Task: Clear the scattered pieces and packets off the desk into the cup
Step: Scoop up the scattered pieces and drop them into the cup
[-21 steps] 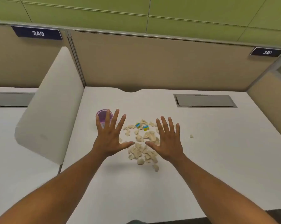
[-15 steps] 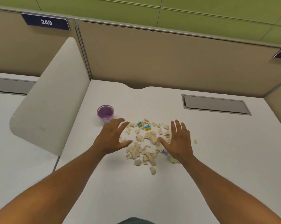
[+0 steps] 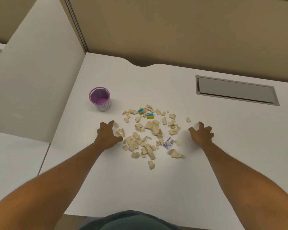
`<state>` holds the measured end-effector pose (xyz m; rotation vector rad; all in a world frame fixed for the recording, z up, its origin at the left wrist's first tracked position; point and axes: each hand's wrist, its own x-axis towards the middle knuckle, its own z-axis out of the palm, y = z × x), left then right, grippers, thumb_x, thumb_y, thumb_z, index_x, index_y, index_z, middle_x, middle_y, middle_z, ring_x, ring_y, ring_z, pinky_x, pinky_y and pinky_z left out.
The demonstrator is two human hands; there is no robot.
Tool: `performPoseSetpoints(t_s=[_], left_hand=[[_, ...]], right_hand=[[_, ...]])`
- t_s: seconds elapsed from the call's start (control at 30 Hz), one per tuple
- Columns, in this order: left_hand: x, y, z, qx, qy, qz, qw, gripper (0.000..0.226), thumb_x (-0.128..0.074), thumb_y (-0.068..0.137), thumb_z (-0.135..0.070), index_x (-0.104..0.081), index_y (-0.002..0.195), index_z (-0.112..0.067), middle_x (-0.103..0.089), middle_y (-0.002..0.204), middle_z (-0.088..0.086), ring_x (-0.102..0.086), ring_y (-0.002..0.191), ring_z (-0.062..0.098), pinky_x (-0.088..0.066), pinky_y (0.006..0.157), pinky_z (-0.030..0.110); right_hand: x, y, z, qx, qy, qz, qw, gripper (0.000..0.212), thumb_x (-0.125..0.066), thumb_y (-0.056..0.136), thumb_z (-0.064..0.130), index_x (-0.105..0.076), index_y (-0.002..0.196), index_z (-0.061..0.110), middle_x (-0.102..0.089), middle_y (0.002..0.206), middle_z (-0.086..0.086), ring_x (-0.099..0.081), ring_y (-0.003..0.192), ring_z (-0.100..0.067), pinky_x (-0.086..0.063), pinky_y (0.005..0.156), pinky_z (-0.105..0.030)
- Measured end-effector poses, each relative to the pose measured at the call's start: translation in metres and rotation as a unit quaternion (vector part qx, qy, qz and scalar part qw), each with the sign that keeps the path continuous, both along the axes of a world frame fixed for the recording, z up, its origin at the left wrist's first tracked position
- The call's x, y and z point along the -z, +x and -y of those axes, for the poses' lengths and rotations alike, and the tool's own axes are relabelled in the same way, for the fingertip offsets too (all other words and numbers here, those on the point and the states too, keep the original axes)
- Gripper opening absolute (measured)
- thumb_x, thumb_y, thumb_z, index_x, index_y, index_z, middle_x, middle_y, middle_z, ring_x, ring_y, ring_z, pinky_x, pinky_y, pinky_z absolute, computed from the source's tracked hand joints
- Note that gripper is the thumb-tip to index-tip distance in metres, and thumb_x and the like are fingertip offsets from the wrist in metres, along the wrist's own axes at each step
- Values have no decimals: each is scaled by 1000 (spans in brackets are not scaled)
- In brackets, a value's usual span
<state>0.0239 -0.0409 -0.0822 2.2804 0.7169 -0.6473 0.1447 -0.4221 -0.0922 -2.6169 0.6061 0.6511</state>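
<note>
Both hands down on the white desk (image 3: 206, 163), flanking the mess. Left hand (image 3: 107, 136) sits at the left edge of the scatter, fingers curled and splayed claw-like, thumb pointing inward toward the pile; a couple of beige pieces lie right at its fingertips, touching or nearly so (can't tell which), nothing gripped. Right hand (image 3: 202, 134) is on the right side, also splayed and curled, holding nothing, and stands clear of the pile with bare desk between it and the nearest bits. The beige pieces (image 3: 148, 135) are irregular flat chips spread in a loose patch between the two hands, with one stray piece (image 3: 188, 119) just beyond the right hand's fingertips and another stray (image 3: 151, 164) nearest the person. Two small blue-and-yellow packets (image 3: 150, 115) sit side by side at the far edge of the patch; a purplish-white packet (image 3: 169, 143) lies flat at the near right, with a chip on top of it. Cup (image 3: 100, 99) is upright, purple inside, white outside with pen marks, far left of the pile and beyond the left hand, apart from everything. Inside looks empty. A grey recessed cable hatch (image 3: 236, 91) is set into the desk at far right.
</note>
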Motion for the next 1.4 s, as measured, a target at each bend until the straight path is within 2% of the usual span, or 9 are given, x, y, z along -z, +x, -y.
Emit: performPoseSetpoints(t_s=[0.17, 0.33, 0.57, 0.83, 1.07, 1.17, 1.27, 1.33, 1.4], left_hand=[[2, 21, 19, -3, -51, 16, 999, 114, -75, 63, -46, -35, 166, -19, -30, 159, 15, -41, 148, 38, -39, 124, 43], [14, 41, 39, 62, -76, 43, 994, 110, -93, 78, -35, -31, 168, -26, -27, 164, 10, -34, 154, 35, -38, 123, 44], [26, 36, 51, 242, -31, 46, 969, 123, -97, 70, -32, -26, 170, -32, -25, 168, 6, -31, 150, 35, -47, 115, 47], [21, 38, 56, 281, 39, 70, 956, 66, -77, 92, -16, -57, 155, -19, -51, 148, 11, -52, 130, 35, -52, 105, 41], [24, 33, 50, 168, 5, 101, 980, 38, -75, 94, -9, -78, 131, -14, -66, 126, 11, -65, 118, 30, -47, 91, 31], [27, 28, 44, 68, -44, 115, 990, 28, -79, 89, -3, -83, 116, -11, -72, 121, 10, -69, 111, 27, -48, 86, 26], [23, 24, 35, -37, -98, 128, 986, 25, -79, 84, 5, -85, 105, -6, -77, 110, 9, -73, 86, 18, -49, 64, 6], [17, 24, 27, -97, -128, 129, 979, 24, -81, 83, 6, -87, 103, -6, -76, 99, 4, -65, 74, 1, -46, 58, -1], [7, 26, 16, -162, -156, 128, 966, 23, -84, 82, 1, -88, 101, -12, -77, 95, 1, -65, 75, 0, -46, 59, -1]], right_hand=[[9, 8, -32, -53, 64, 23, 996, 59, -56, 97, 46, -41, 150, 27, -33, 146, -13, -32, 138, -42, -32, 116, -47], [16, -6, -82, -180, 129, 34, 975, 57, -61, 91, 56, -50, 140, 29, -36, 137, -5, -34, 135, -31, -41, 110, -40], [18, -36, -115, -371, 50, 37, 927, 107, -79, 66, 68, -29, 155, 37, -31, 147, -2, -33, 130, -27, -53, 94, -40], [20, -53, -141, -404, -2, 73, 912, 55, -67, 94, 20, -49, 145, 30, -44, 140, -5, -45, 126, -26, -55, 80, -37], [15, -55, -154, -375, 32, 114, 919, 40, -52, 90, -1, -73, 119, 16, -67, 109, -8, -65, 102, -28, -53, 80, -33], [10, -52, -156, -264, 88, 120, 953, 29, -59, 91, 1, -80, 108, 13, -76, 111, -7, -71, 104, -24, -56, 91, -30], [3, -48, -160, -174, 151, 114, 966, 20, -67, 86, 1, -83, 94, 11, -80, 105, -5, -74, 99, -19, -56, 91, -24], [-5, -45, -167, -124, 187, 97, 970, 20, -69, 84, 1, -83, 92, 12, -80, 103, -3, -75, 91, -18, -60, 87, -28], [-13, -41, -177, -96, 214, 83, 969, 21, -69, 82, 2, -84, 90, 14, -81, 98, -1, -75, 82, -19, -62, 80, -30]])
